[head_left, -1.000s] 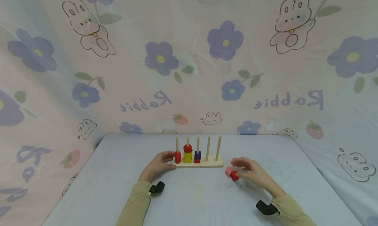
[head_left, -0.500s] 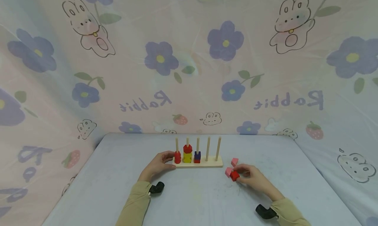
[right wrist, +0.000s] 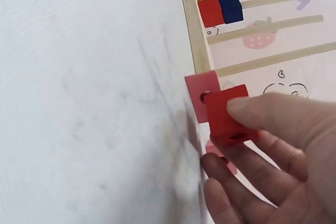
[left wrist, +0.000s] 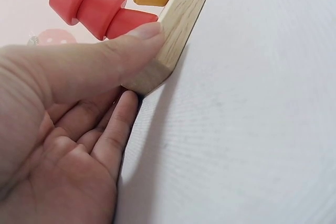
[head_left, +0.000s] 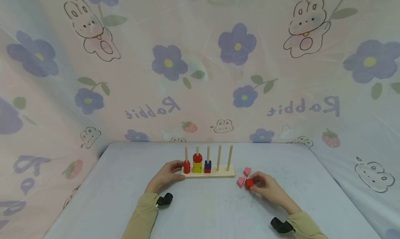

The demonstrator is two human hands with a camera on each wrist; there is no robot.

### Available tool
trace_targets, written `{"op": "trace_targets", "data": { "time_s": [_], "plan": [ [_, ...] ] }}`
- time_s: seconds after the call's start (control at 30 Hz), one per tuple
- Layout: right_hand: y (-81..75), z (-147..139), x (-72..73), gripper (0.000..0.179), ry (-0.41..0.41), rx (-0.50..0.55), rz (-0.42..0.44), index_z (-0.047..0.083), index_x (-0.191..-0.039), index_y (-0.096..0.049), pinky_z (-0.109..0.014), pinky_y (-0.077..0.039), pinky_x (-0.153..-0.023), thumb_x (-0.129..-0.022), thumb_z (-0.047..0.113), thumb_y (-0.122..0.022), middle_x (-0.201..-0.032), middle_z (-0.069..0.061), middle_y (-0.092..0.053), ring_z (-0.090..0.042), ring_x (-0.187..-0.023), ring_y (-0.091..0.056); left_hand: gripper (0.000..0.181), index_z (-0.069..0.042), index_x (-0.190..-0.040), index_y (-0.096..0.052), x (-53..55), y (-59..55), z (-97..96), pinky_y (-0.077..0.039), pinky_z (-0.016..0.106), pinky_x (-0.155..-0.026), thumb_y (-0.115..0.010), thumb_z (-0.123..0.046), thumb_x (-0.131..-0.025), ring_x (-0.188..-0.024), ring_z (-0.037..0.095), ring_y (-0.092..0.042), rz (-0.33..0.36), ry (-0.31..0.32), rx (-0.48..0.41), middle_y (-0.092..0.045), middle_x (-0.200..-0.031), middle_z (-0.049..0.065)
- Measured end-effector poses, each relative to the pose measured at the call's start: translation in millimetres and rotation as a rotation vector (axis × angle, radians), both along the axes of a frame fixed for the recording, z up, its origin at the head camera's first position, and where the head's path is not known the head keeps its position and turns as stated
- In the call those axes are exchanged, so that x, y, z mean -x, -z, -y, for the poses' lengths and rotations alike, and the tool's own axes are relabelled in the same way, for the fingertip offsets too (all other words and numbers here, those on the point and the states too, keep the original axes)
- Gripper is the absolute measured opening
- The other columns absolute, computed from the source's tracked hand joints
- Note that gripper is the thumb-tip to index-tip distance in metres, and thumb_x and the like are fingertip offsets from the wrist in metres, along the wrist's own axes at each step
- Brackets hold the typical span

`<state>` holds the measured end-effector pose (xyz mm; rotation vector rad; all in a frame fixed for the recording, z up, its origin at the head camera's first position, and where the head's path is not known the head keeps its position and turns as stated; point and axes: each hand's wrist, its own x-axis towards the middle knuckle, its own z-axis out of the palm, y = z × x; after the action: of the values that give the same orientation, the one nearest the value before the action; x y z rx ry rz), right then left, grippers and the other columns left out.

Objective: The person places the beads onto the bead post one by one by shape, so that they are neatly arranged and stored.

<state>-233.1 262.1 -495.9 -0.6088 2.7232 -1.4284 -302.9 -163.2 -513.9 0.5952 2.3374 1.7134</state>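
Note:
My left hand (head_left: pixel 165 176) holds the left end of a wooden peg stacker (head_left: pixel 223 173), its thumb against the corner of the base in the left wrist view. Five upright pegs are better told as several; the leftmost carries red cup-shaped beads (left wrist: pixel 97 9). Beside it stand yellow beads (head_left: pixel 197 167) topped by a red one (head_left: pixel 197 157), then a dark blue cube (head_left: pixel 207 164) over a red one. To the right of the base, my right hand (head_left: pixel 265 187) pinches a red cube bead (right wrist: pixel 226 116) between thumb and fingers, a hole showing in its lower face.
Two pink beads lie on the white table (head_left: pixel 200 211): one pink bead (head_left: pixel 240 182) left of the red cube, another pink bead (head_left: pixel 247 171) behind it. Two pegs on the right stand bare. A printed cloth (head_left: pixel 200 93) hangs behind the table.
My right hand has drawn back from over the rear pink bead and now pinches the red cube, which has turned and shifted slightly away from the front pink bead. My left hand stays on the base.

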Motion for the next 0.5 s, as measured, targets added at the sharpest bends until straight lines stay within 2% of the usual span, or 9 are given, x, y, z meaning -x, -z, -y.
{"op": "trace_targets", "data": {
  "time_s": [0.2, 0.5],
  "plan": [
    [-5.8, -2.2, -2.7, 0.03, -0.011, 0.064, 0.025, -0.002, -0.107, -0.057, -0.027, -0.054, -0.079, -0.085, 0.008, -0.073, -0.102, -0.012, -0.063, -0.023, -0.092, -0.063, 0.057, 0.003, -0.129, -0.052, 1.0, 1.9, 0.3, -0.04, 0.04, -0.104, -0.077, 0.002, -0.077, -0.121, 0.032, -0.051, 0.0, -0.001, -0.007, -0.053, -0.131, 0.019],
    [-4.9, -1.7, -4.5, 0.033, 0.006, 0.044, 0.034, -0.001, -0.111, -0.058, -0.023, -0.054, -0.078, -0.085, 0.012, -0.073, -0.105, -0.012, -0.063, -0.02, -0.091, -0.064, 0.057, 0.004, -0.129, -0.052, 0.6, 1.7, -0.1, -0.039, 0.04, -0.104, -0.076, 0.002, -0.078, -0.121, 0.033, -0.051, -0.002, 0.007, -0.01, -0.052, -0.132, 0.02]
  ]
}}
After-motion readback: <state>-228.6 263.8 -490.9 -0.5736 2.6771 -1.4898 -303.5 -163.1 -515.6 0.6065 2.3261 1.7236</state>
